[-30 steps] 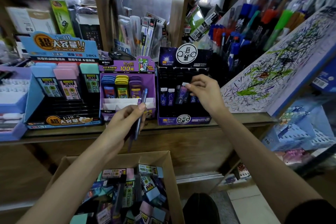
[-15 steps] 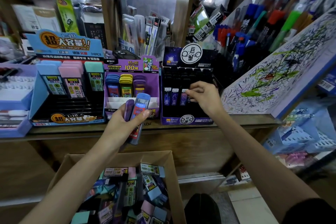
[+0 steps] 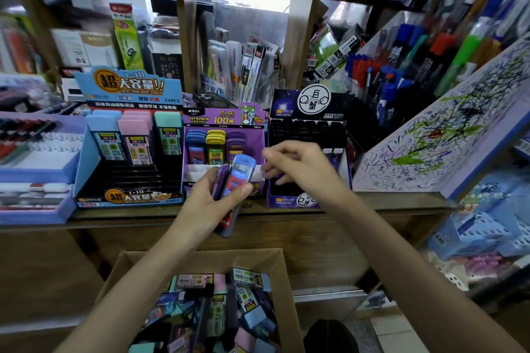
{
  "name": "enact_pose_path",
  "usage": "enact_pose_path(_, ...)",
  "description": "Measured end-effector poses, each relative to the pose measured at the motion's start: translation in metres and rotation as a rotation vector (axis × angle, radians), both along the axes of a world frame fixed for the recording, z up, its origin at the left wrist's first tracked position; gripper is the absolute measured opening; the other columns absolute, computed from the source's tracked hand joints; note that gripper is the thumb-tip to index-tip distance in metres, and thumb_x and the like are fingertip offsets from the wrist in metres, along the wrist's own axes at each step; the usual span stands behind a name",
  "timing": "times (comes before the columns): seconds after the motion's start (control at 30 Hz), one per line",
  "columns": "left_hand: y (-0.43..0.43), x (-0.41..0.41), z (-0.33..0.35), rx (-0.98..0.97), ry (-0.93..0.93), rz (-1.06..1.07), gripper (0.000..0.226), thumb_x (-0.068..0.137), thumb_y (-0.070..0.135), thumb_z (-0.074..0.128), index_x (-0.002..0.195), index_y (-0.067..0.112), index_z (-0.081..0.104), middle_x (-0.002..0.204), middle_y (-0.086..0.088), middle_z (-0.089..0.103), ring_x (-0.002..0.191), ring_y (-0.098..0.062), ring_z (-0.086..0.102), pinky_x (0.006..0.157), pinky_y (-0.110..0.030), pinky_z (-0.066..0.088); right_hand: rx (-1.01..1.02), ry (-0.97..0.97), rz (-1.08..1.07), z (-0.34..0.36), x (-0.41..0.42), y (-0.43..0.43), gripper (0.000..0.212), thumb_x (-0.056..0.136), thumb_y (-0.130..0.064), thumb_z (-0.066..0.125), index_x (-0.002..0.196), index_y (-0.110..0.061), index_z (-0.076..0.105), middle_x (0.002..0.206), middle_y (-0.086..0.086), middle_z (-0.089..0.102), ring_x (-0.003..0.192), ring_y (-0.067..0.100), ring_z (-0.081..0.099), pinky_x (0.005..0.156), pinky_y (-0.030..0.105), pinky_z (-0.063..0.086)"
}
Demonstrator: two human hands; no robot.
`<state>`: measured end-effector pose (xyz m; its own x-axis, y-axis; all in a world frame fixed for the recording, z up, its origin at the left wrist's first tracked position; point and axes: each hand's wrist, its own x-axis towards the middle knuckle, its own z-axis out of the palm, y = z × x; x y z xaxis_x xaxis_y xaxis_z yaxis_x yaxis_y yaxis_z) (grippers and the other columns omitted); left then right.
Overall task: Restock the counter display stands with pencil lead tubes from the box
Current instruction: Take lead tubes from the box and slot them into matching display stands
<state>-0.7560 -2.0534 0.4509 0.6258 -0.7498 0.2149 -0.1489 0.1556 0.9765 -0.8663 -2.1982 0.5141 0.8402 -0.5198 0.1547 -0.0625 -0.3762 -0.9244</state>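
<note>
We start with two pencil lead tubes at the centre of the frame, a blue-capped tube [image 3: 240, 173] and a purple tube [image 3: 220, 180] pressed side by side and slightly tilted; the left hand [image 3: 212, 206] clasps both, thumb across their fronts, just before the purple stand [image 3: 223, 120]. The right hand [image 3: 301, 169] hangs beside the blue cap with fingers loosely curled, holding nothing we can see; whether a fingertip touches the cap we cannot tell. The first risk, as we judge it, lies in that shared clasp: drawing one tube out could drag its neighbour loose, and it would drop toward the counter [image 3: 372, 203] edge or the cardboard box [image 3: 172, 261] at lower centre, or miss both. The second is sorting; the purple stand keeps blue, yellow and purple caps in separate columns, so a hurried placement may land in the wrong one. The third is the right wrist, which sits close in front of the dark stand [image 3: 298, 200] at centre right; a careless swing might knock the tubes there. To the left, the blue stand [image 3: 129, 198] has bare rows awaiting stock.
</note>
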Motion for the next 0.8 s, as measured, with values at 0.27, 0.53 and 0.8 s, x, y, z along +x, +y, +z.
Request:
enact_pose_path(0.27, 0.019, 0.017, -0.01, 0.078, -0.022, -0.009, 0.039, 0.074, 0.054, 0.069, 0.099, 0.027, 0.055, 0.088, 0.009, 0.068, 0.079, 0.001, 0.063, 0.066, -0.013, 0.049, 0.076, 0.014, 0.066, 0.004, 0.022, 0.027, 0.005, 0.087, -0.006, 0.063, 0.087, -0.011, 0.064, 0.076, 0.008, 0.066, 0.065, 0.016, 0.062, 0.06, 0.03, 0.053)
enact_pose_path(0.53, 0.017, 0.055, -0.021, 0.066, 0.165, 0.146, 0.03, 0.097, 0.003, 0.036, 0.082, 0.022, 0.055, 0.072, -0.002, 0.055, 0.064, -0.013, 0.052, 0.057, -0.021, 0.038, -0.303, -0.074, -0.275, 0.041, 0.037, -0.026, 0.004, 0.088, -0.013, 0.063, 0.088, -0.017, 0.063, 0.082, 0.001, 0.063, 0.074, 0.015, 0.06, 0.067, 0.027, 0.054)
enact_pose_path(0.8, 0.034, 0.051, -0.023, -0.01, -0.006, 0.023, 0.015, 0.09, 0.027, 0.056, 0.096, 0.04, 0.061, 0.097, 0.006, 0.065, 0.093, -0.008, 0.059, 0.082, -0.025, 0.047, -0.725, 0.093, -0.205, 0.017, 0.067, -0.036, 0.02, 0.086, -0.017, 0.066, 0.106, -0.017, 0.066, 0.098, 0.003, 0.069, 0.08, 0.014, 0.062, 0.077, 0.025, 0.048)
